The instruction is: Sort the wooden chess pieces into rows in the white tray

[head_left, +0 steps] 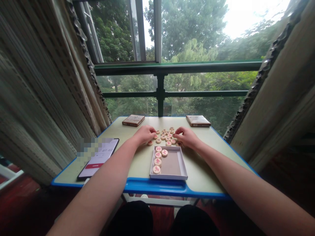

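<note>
Round wooden xiangqi pieces (163, 137) with red or dark characters lie in a loose cluster mid-table. At the cluster's left edge, my left hand (146, 134) has its fingers closed on a xiangqi piece (156, 136), partly covered by the fingertips. On the right side, my right hand (186, 136) pinches a xiangqi piece between thumb and forefinger, mostly hidden. Nearer to me is a shallow white box tray (184, 164). Several red-lettered pieces (157, 162) form a column along its left wall, with one more piece (164, 153) beside the column's upper part.
A phone (98, 160) with a lit screen lies at the table's left. Two flat brown boxes, one far left (133, 120) and one far right (198, 121), sit near the back edge. The table (209, 164) has a blue rim; curtains hang at both sides, before a window.
</note>
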A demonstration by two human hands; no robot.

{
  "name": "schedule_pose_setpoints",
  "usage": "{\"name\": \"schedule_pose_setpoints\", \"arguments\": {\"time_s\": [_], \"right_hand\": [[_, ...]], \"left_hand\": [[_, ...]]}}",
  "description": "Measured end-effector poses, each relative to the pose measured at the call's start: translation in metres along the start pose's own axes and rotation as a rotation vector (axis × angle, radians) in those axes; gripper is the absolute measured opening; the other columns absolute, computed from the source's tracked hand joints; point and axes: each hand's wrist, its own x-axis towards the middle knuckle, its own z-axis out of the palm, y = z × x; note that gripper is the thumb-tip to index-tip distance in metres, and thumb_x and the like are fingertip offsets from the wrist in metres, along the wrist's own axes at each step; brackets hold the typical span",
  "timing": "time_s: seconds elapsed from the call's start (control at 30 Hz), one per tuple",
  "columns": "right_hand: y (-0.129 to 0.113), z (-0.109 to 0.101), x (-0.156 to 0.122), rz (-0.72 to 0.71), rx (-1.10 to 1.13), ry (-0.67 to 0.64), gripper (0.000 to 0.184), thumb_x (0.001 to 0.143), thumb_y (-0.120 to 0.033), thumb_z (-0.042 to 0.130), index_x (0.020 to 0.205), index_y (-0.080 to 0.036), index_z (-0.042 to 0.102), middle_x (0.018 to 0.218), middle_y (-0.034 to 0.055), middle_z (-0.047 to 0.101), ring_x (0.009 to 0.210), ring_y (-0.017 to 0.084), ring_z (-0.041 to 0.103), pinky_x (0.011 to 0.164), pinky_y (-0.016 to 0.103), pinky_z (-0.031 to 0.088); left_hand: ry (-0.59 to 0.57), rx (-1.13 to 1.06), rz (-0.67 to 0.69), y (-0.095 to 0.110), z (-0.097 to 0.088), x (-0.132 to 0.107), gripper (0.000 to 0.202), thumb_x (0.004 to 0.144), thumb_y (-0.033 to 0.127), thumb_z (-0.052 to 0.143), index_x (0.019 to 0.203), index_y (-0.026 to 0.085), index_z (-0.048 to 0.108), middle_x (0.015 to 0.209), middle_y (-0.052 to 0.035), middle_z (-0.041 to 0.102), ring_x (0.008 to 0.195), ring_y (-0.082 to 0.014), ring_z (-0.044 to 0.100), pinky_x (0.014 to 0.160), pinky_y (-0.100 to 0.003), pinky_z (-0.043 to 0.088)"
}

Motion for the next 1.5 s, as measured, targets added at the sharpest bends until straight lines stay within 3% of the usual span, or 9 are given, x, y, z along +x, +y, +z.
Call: {"name": "schedule_pose_setpoints", "arguments": {"time_s": [0.13, 0.27, 0.43, 0.57, 0.67, 0.83, 1.03, 1.33, 1.5], "right_hand": [[-0.010, -0.003, -0.006, -0.039, 0.260, -0.019, 0.026, 0.075, -0.034, 0.062, 0.095, -0.017, 0.066, 0.094, 0.0066, 0.068, 0.081, 0.017, 0.061, 0.068, 0.026, 0.045], [-0.022, -0.001, -0.013, -0.041, 0.498, -0.122, 0.025, 0.072, -0.035, 0.065, 0.089, -0.016, 0.066, 0.091, 0.0062, 0.069, 0.082, 0.017, 0.061, 0.069, 0.027, 0.046], [-0.026, 0.000, -0.018, -0.064, 0.589, -0.182, 0.028, 0.071, -0.036, 0.065, 0.088, -0.014, 0.065, 0.086, 0.0059, 0.067, 0.077, 0.015, 0.060, 0.067, 0.027, 0.045], [-0.027, -0.002, -0.021, -0.133, 0.506, -0.176, 0.033, 0.070, -0.032, 0.065, 0.099, -0.015, 0.063, 0.091, 0.0057, 0.067, 0.071, 0.013, 0.056, 0.062, 0.025, 0.045], [-0.027, -0.002, -0.022, -0.254, 0.342, -0.088, 0.038, 0.069, -0.025, 0.066, 0.105, -0.018, 0.061, 0.092, 0.0042, 0.067, 0.070, 0.013, 0.054, 0.061, 0.025, 0.044], [-0.024, 0.000, -0.020, -0.442, 0.105, 0.086, 0.024, 0.073, -0.026, 0.064, 0.097, -0.020, 0.062, 0.086, 0.0033, 0.067, 0.076, 0.015, 0.056, 0.069, 0.028, 0.044], [-0.023, -0.004, -0.019, -0.589, 0.000, 0.157, 0.014, 0.077, -0.027, 0.062, 0.089, -0.020, 0.063, 0.083, 0.0035, 0.067, 0.079, 0.016, 0.057, 0.074, 0.028, 0.044], [-0.020, -0.003, -0.018, -0.597, -0.037, 0.131, 0.015, 0.079, -0.030, 0.060, 0.088, -0.020, 0.064, 0.086, 0.0053, 0.067, 0.082, 0.018, 0.057, 0.077, 0.030, 0.045], [-0.014, -0.007, -0.011, -0.423, -0.083, 0.142, 0.018, 0.079, -0.033, 0.059, 0.089, -0.019, 0.065, 0.087, 0.0056, 0.067, 0.084, 0.019, 0.058, 0.076, 0.030, 0.044]], "left_hand": [[-0.013, -0.113, 0.044, 0.011, -0.002, -0.002, 0.023, 0.071, 0.033, 0.061, 0.080, 0.016, 0.073, 0.080, -0.0054, 0.068, 0.071, -0.0156, 0.058, 0.066, -0.026, 0.044], [-0.089, -0.296, 0.056, 0.028, -0.006, -0.007, 0.037, 0.066, 0.043, 0.067, 0.088, 0.014, 0.073, 0.076, -0.0057, 0.069, 0.065, -0.0140, 0.057, 0.058, -0.024, 0.042], [-0.236, -0.560, 0.023, 0.037, -0.006, -0.012, 0.038, 0.065, 0.041, 0.068, 0.087, 0.010, 0.072, 0.077, -0.0084, 0.070, 0.065, -0.0142, 0.058, 0.058, -0.023, 0.043], [-0.266, -0.649, -0.039, 0.035, -0.007, -0.011, 0.037, 0.064, 0.040, 0.069, 0.086, 0.011, 0.071, 0.075, -0.0078, 0.070, 0.064, -0.0134, 0.058, 0.057, -0.024, 0.043], [-0.244, -0.694, -0.080, 0.033, -0.007, -0.009, 0.036, 0.062, 0.039, 0.070, 0.085, 0.011, 0.071, 0.077, -0.0079, 0.070, 0.068, -0.0140, 0.060, 0.062, -0.025, 0.045], [-0.264, -0.685, -0.088, 0.034, -0.008, -0.009, 0.043, 0.061, 0.044, 0.070, 0.088, 0.011, 0.071, 0.082, -0.0095, 0.070, 0.075, -0.0171, 0.061, 0.068, -0.029, 0.047], [-0.268, -0.725, -0.065, 0.033, -0.008, -0.010, 0.041, 0.061, 0.045, 0.071, 0.085, 0.011, 0.071, 0.077, -0.0087, 0.070, 0.071, -0.0154, 0.060, 0.066, -0.028, 0.045], [-0.286, -0.638, -0.077, 0.032, -0.007, -0.010, 0.044, 0.064, 0.047, 0.066, 0.088, 0.011, 0.071, 0.080, -0.0090, 0.069, 0.069, -0.0146, 0.058, 0.061, -0.025, 0.044], [-0.182, -0.490, -0.073, 0.026, -0.002, -0.007, 0.036, 0.069, 0.039, 0.062, 0.090, 0.011, 0.071, 0.079, -0.0076, 0.069, 0.069, -0.0150, 0.058, 0.063, -0.026, 0.045]]}}
